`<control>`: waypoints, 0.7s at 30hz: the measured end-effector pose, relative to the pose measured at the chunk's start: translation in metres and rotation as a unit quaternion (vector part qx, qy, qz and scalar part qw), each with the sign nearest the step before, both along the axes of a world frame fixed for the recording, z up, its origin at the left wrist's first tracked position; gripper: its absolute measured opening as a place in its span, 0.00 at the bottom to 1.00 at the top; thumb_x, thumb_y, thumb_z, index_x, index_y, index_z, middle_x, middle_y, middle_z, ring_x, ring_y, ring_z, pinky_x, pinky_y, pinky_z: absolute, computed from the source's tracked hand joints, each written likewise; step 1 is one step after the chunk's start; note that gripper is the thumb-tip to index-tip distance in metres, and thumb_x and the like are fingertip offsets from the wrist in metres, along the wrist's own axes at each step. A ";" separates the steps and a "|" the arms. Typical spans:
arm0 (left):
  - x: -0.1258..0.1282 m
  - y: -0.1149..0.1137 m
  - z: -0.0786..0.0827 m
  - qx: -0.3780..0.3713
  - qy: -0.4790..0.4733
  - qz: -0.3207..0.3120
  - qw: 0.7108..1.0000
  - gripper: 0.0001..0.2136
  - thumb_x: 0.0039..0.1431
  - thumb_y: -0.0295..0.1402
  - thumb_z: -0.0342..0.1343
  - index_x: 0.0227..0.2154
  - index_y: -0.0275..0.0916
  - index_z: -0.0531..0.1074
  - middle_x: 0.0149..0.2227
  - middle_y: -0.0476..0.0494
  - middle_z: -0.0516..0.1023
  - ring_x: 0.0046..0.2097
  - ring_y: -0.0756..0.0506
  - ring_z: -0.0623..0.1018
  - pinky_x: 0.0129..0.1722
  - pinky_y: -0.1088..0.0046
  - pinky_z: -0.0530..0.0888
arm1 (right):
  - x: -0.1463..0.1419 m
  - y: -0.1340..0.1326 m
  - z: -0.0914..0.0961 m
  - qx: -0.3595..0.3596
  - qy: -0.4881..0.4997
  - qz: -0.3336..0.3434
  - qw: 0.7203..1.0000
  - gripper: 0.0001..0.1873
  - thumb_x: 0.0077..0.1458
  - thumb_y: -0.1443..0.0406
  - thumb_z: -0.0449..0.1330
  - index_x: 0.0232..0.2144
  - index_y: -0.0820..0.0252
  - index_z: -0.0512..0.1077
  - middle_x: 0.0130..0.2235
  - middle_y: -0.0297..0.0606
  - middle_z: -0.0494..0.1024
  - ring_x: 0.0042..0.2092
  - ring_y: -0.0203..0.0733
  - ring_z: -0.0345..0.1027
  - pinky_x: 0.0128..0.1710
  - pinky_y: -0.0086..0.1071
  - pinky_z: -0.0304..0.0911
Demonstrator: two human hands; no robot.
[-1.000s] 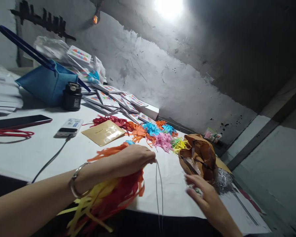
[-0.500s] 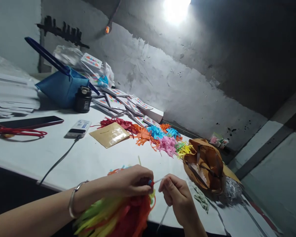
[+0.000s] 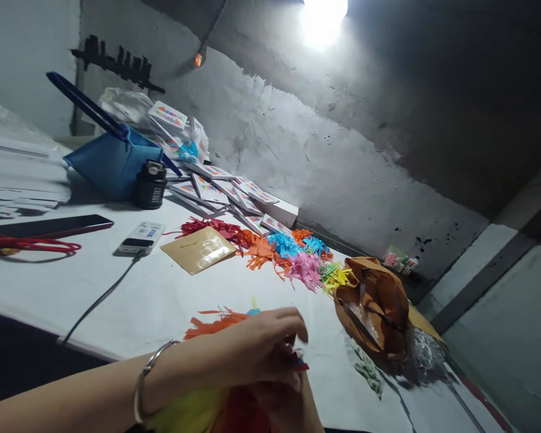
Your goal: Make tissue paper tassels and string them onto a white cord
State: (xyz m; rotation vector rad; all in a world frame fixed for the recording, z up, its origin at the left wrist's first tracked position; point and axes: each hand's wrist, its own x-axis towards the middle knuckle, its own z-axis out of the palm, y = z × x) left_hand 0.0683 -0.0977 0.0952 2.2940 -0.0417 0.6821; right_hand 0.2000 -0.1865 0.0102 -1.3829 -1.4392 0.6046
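My left hand (image 3: 261, 349), a metal bangle on its wrist, lies closed over a bundle of paper tassels (image 3: 207, 415) in yellow, green and red at the white table's near edge. Orange fringes (image 3: 214, 323) stick out behind its knuckles. My right hand (image 3: 288, 406) sits under the left one, mostly hidden, its fingers curled up against the tassel top. The thin white string seen earlier is hidden now.
Coloured paper tassels (image 3: 288, 246) lie in a row mid-table beside a gold card (image 3: 198, 248). A brown paper bag (image 3: 372, 304) lies at right. Farther left are a power bank with its cable (image 3: 142, 234), a phone (image 3: 49, 225), a black jar (image 3: 151, 184), a blue bag (image 3: 106, 159) and small boxes (image 3: 234, 192).
My right hand came from the table by the brown bag to the left hand, pinched the white string, and has now slid under the left hand. The bundle dropped lower.
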 end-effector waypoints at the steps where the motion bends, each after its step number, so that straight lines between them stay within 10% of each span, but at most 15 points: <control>1: -0.001 0.005 -0.006 -0.038 0.000 0.005 0.999 0.26 0.52 0.39 0.70 0.53 0.44 0.70 0.54 0.39 0.74 0.53 0.37 0.75 0.50 0.67 0.73 | 0.002 -0.001 -0.001 0.000 0.001 -0.010 1.000 0.19 0.49 0.47 0.67 0.34 0.55 0.80 0.33 0.42 0.80 0.37 0.54 0.74 0.38 0.44 0.72; 5: -0.013 0.024 -0.036 -0.169 0.109 0.003 0.980 0.57 0.37 0.42 0.76 0.69 0.47 0.49 0.61 0.37 0.71 0.60 0.32 0.71 0.59 0.57 0.69 | 0.013 -0.016 0.020 -0.004 -0.004 0.019 1.000 0.23 0.52 0.46 0.64 0.41 0.54 0.80 0.41 0.45 0.81 0.45 0.56 0.75 0.49 0.46 0.69; 11: -0.018 0.016 -0.057 -0.275 0.042 0.003 0.961 0.50 0.50 0.36 0.69 0.70 0.46 0.44 0.53 0.43 0.79 0.51 0.39 0.78 0.54 0.62 0.74 | 0.012 -0.027 0.047 -0.048 0.136 0.165 0.976 0.35 0.49 0.38 0.64 0.49 0.56 0.76 0.49 0.44 0.79 0.50 0.55 0.74 0.50 0.43 0.69; 18: -0.021 0.011 -0.072 -0.084 0.017 0.035 0.996 0.47 0.57 0.32 0.63 0.72 0.57 0.38 0.57 0.44 0.77 0.53 0.36 0.78 0.55 0.60 0.73 | 0.008 -0.009 0.015 0.001 0.008 -0.010 1.000 0.23 0.53 0.44 0.63 0.31 0.57 0.77 0.29 0.38 0.79 0.34 0.48 0.73 0.33 0.36 0.68; 21: -0.040 0.022 -0.054 -0.022 0.066 0.072 0.995 0.42 0.58 0.36 0.64 0.71 0.55 0.48 0.63 0.40 0.71 0.61 0.31 0.72 0.59 0.56 0.70 | 0.011 -0.009 0.012 0.046 -0.089 -0.064 0.993 0.18 0.59 0.50 0.59 0.40 0.55 0.78 0.36 0.40 0.82 0.38 0.48 0.75 0.39 0.36 0.67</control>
